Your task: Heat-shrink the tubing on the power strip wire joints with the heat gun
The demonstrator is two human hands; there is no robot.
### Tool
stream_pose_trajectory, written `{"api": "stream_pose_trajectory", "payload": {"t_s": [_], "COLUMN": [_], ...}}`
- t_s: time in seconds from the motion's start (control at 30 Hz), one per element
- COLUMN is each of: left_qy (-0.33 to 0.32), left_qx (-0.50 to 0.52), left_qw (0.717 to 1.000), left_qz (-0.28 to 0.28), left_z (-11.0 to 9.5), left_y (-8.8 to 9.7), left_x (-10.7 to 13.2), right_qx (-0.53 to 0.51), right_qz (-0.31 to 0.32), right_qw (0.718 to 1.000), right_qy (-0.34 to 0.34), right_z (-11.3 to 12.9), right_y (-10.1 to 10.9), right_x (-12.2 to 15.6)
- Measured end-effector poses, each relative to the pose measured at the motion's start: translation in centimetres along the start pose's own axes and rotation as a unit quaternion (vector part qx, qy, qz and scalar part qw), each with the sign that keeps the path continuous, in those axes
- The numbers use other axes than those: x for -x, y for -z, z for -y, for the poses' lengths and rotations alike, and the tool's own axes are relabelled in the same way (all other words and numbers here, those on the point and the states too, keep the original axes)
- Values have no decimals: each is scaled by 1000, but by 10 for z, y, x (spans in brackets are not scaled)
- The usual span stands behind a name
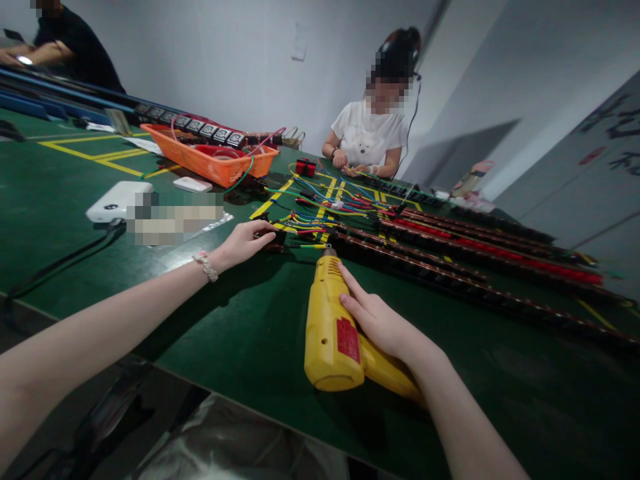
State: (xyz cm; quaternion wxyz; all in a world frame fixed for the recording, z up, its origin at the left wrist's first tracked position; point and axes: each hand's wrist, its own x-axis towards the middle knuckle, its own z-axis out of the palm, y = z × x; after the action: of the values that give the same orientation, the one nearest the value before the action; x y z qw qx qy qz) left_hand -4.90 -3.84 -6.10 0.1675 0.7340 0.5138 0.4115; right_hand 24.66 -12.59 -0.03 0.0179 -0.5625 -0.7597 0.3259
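A yellow heat gun (327, 320) with a red label lies on its side over the table, its nozzle pointing away from me. My right hand (373, 313) is closed on its upper side, with fingers along the body; the handle runs beneath my wrist. Just past the nozzle is a yellow-green wire (313, 247) with a metal ring end. To the left, my left hand (245, 243) holds a small black block (274, 241) from which wires come out. Its fingertips lie over the block and partly hide it. Several coloured wires (305, 220) spread out behind.
Long dark strips with copper edges (425, 260) lie on the right of the green table (240, 373). An orange basket (220, 167) with parts stands behind my left hand. A white device (120, 200) with a cable sits at left. Across the table, a person (373, 133) handles wires.
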Motion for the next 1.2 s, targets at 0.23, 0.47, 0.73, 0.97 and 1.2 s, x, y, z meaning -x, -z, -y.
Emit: {"api": "stream_pose_trajectory", "payload": {"t_s": [0.23,0.47,0.73,0.97,1.2], "left_qy": [-42,-95,-154,-144,-87], "left_qx": [-65,-70,-94,-120,-107], "left_qw": [996,991,980,975,983], "left_qz": [46,62,86,117,123], "left_z": [-2,-1,-2,-7,-6], "left_y": [-2,-5,-8,-7,-5], "left_x": [1,0,2,6,6], "right_qx": [23,44,8,-7,-26], "right_qz": [20,34,63,69,65], "right_qw": [999,996,996,996,997], "right_qy": [38,71,66,61,28], "right_z": [7,15,14,15,-1], "right_y": [-9,-18,-12,-5,8], "right_x": [5,10,6,5,3]}}
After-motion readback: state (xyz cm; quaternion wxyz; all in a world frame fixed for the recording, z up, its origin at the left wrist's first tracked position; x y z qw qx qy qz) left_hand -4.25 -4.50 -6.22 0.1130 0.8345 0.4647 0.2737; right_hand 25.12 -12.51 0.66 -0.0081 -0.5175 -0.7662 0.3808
